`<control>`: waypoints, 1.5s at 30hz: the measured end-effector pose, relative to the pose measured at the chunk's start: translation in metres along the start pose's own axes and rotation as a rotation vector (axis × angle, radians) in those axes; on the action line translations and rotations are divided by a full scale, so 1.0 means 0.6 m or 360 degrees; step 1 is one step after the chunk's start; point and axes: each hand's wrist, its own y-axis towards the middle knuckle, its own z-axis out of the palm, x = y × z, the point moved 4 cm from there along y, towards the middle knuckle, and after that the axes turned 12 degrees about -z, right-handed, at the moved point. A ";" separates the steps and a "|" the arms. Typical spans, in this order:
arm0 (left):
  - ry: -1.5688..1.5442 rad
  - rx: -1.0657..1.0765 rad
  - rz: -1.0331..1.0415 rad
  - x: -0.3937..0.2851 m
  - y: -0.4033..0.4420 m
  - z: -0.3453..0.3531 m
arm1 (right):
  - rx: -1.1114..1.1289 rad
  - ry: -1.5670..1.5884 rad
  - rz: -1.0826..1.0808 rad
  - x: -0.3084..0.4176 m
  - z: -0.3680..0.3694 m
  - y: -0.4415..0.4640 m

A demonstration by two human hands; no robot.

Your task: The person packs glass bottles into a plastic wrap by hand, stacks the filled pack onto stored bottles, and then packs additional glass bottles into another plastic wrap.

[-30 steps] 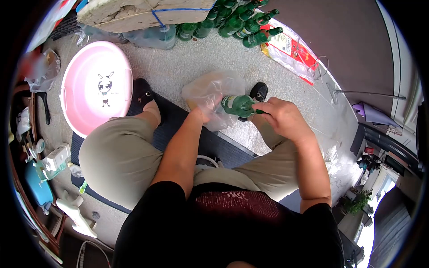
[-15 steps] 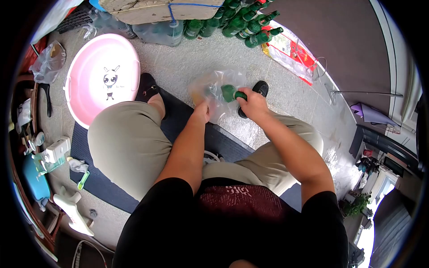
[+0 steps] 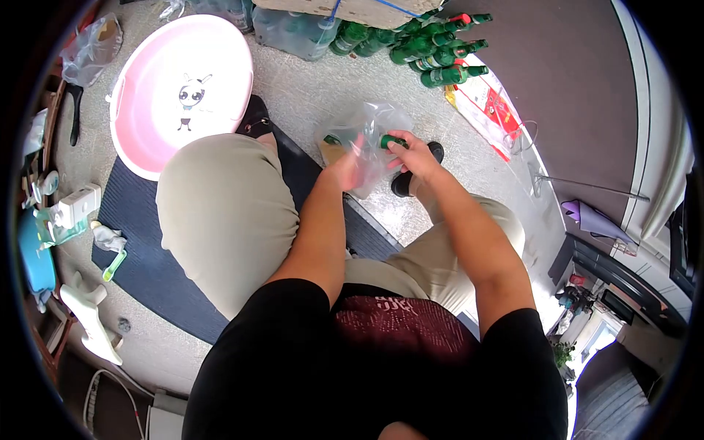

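Note:
A clear plastic bag (image 3: 378,117) stands on the floor between my feet, with brownish-yellow material (image 3: 334,152) showing through its side. My left hand (image 3: 345,172) grips the near left side of the bag, its fingers partly behind the plastic. At the bag's right side, my right hand (image 3: 414,155) is closed around a green-handled tool (image 3: 391,141). The rest of the tool is blurred by the plastic. A green patch shows inside the bag's left part; I cannot tell if it belongs to the tool.
A pink basin (image 3: 147,110) with a cartoon rabbit lies left of my leg. Several green bottles (image 3: 444,75) stand at the back beside wrapped clear bottles (image 3: 293,33) and a cardboard box (image 3: 359,7). A red-and-white sack (image 3: 488,110) lies right; a dark mat (image 3: 154,249) lies below me.
The green tool's wide end, in plain view before, is now hidden or blurred by the bag. My left hand has moved slightly up against the bag. The view has shifted.

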 end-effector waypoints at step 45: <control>-0.1045 0.0259 0.0230 -0.015 -0.048 0.039 | 0.0108 -0.1178 0.0087 0.058 -0.007 -0.077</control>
